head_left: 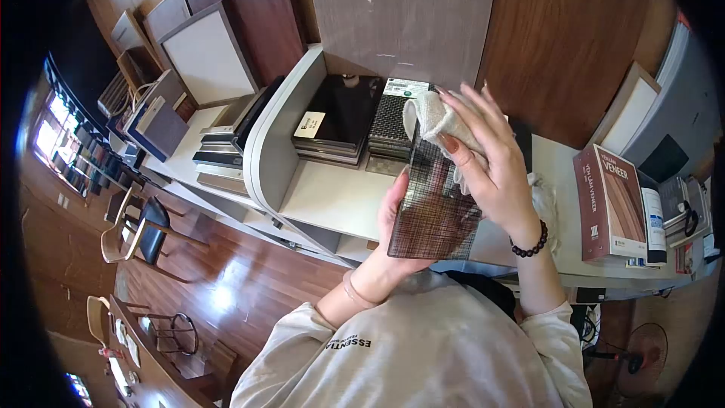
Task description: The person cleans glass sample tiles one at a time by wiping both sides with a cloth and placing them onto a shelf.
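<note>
My left hand (393, 208) grips a dark, see-through sample panel (436, 215) with a woven grid pattern, thumb along its left edge and the rest of the hand behind and under it. The panel is tilted up in front of my chest. Against its upper part my right hand (491, 155) presses a crumpled pale cloth (442, 119), with the fingers bent over it. Just beyond, on the white shelf, sits a stack of patterned sample panels (389, 125). Glossy black panels (343, 109) with a small label are piled to its left.
A curved white divider (264, 132) splits the counter. More panels (226, 132) and a framed white board (210, 53) stand left of it. At right are a red-brown veneer box (615, 204) and a white bottle (654, 223). A black chair (155, 223) stands on the wooden floor.
</note>
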Action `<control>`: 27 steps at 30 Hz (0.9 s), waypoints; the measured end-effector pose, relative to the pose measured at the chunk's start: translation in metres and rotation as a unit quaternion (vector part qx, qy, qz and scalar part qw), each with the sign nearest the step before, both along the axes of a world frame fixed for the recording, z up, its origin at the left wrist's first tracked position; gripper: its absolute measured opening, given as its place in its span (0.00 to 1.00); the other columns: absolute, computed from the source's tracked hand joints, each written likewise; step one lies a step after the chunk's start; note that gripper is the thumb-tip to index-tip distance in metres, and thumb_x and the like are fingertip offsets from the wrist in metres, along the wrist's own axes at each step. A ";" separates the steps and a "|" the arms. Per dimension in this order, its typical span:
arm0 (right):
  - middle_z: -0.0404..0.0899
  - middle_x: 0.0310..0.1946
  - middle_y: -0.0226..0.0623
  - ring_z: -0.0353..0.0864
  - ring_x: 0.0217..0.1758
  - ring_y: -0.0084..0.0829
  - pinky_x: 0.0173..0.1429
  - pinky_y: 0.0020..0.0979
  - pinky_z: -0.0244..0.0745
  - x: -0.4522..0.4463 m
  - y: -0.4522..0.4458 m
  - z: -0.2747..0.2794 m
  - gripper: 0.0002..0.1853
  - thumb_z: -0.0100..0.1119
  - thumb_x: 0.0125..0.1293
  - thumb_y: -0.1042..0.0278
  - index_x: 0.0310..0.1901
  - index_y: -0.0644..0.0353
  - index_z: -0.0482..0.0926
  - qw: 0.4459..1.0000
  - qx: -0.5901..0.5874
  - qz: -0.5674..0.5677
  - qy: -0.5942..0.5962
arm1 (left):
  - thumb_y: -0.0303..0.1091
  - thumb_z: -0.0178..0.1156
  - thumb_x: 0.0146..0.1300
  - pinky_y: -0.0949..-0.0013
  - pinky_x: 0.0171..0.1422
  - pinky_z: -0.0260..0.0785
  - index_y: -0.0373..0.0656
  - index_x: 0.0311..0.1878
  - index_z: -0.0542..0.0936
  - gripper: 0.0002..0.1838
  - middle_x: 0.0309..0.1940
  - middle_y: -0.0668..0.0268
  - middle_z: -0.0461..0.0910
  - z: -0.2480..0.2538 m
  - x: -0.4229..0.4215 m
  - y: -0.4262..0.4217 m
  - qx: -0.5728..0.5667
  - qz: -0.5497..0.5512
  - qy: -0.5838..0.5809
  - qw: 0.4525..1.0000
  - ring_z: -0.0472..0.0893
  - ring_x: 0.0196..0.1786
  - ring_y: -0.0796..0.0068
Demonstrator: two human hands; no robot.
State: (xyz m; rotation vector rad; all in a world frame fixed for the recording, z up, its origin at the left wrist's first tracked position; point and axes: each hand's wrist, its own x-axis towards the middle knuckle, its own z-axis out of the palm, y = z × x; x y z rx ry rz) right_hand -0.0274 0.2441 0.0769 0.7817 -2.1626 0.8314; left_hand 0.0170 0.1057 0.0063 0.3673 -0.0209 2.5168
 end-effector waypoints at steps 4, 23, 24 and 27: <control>0.73 0.63 0.45 0.69 0.69 0.46 0.70 0.45 0.63 0.007 -0.007 -0.010 0.20 0.57 0.64 0.71 0.59 0.58 0.78 0.999 0.016 0.014 0.030 | 0.57 0.44 0.71 0.53 0.71 0.61 0.48 0.65 0.71 0.28 0.66 0.62 0.69 0.000 0.002 0.001 -0.004 0.076 -0.010 0.997 0.71 0.66 0.60; 0.85 0.43 0.37 0.83 0.51 0.39 0.57 0.36 0.77 0.090 0.058 -0.022 0.17 0.52 0.54 0.82 0.43 0.58 0.85 0.967 -0.019 0.200 -0.154 | 0.59 0.47 0.68 0.52 0.70 0.62 0.48 0.70 0.64 0.33 0.69 0.57 0.65 0.019 -0.002 -0.028 -0.074 0.057 -0.014 0.996 0.68 0.68 0.61; 0.85 0.42 0.38 0.83 0.50 0.41 0.56 0.38 0.78 0.089 0.074 -0.021 0.19 0.52 0.52 0.86 0.44 0.59 0.84 0.981 -0.074 0.101 -0.146 | 0.57 0.48 0.69 0.54 0.71 0.62 0.49 0.70 0.64 0.32 0.68 0.56 0.66 0.016 -0.004 -0.031 -0.068 0.108 0.022 0.992 0.69 0.67 0.63; 0.84 0.42 0.45 0.83 0.50 0.42 0.56 0.37 0.76 0.068 0.087 -0.044 0.17 0.57 0.55 0.82 0.47 0.63 0.82 0.991 -0.033 -0.125 -0.022 | 0.58 0.49 0.68 0.58 0.69 0.62 0.52 0.73 0.60 0.34 0.67 0.54 0.66 0.011 0.005 -0.034 -0.189 0.228 -0.015 0.955 0.69 0.66 0.64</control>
